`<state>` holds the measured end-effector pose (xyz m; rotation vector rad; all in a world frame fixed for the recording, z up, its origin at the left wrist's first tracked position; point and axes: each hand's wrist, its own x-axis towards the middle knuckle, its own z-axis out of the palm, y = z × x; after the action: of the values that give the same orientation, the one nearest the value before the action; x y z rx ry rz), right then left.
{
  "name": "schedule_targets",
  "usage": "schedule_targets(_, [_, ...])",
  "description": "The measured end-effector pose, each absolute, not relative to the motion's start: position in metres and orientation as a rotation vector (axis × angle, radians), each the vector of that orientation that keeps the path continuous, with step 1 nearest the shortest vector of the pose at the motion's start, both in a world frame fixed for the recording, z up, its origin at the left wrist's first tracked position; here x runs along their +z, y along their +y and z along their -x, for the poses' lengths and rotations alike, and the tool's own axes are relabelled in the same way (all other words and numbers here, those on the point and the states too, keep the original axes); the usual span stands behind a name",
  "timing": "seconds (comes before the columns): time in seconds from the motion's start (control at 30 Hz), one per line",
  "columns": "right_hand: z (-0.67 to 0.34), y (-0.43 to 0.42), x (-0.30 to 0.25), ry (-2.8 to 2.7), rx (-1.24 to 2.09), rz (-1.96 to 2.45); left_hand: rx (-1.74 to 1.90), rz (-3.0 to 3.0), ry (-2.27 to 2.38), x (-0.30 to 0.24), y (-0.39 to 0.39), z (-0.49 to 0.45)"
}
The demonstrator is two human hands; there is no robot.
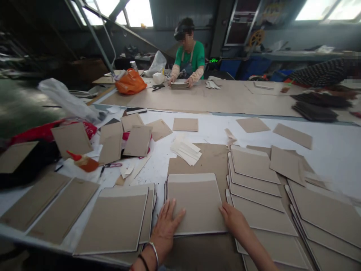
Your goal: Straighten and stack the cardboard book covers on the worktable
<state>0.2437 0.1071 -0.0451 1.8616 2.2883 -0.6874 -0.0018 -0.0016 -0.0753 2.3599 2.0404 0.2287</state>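
My left hand (166, 226) lies open and flat, fingers spread, on the lower left part of the grey board panel (197, 199) in front of me. My right hand (234, 222) rests loosely open at its lower right corner, gripping nothing. The panel sits on a brown sheet (208, 158) on the bench (324, 150), between the stacked panels on my left (115, 222) and the fanned row of panels on my right (256, 188).

The risk I see is a skewed panel: with only palm pressure on its near edge, an uneven push could twist it on the smooth sheet or drive it into the fanned row just beside it and knock that out of order. The glue bottle (84, 162) lies on its side among loose cards, and a leak there could smear them.

I cannot tell whether my right fingertips hook under the edge, nor whether dark layers lie under the panel's left side. The nearest panels are cut off by the frame, and what the person at the far bench (188, 56) holds is too small to make out
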Motion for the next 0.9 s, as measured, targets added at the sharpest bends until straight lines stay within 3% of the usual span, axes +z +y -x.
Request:
schedule_targets(0.23, [-0.23,0.105,-0.009,2.275,-0.24,-1.774,0.097,-2.28,2.027,-0.07,-0.002,0.0])
schedule_targets(0.33, [-0.201,0.106,-0.007,2.563,-0.036,-1.774,0.1,-2.293,2.018,-0.069,-0.002,0.001])
schedule_targets(0.43, [-0.175,0.104,-0.027,2.835,-0.102,-1.618,0.083,-2.341,2.022,-0.067,-0.002,0.001])
schedule_targets(0.63, [-0.169,0.105,-0.056,2.856,-0.344,-1.512,0.103,-2.398,2.098,-0.078,-0.003,0.002])
schedule_targets(0.9, [-0.189,0.123,-0.062,2.703,-0.232,-1.843,0.066,-2.357,2.054,-0.078,-0.003,0.001])
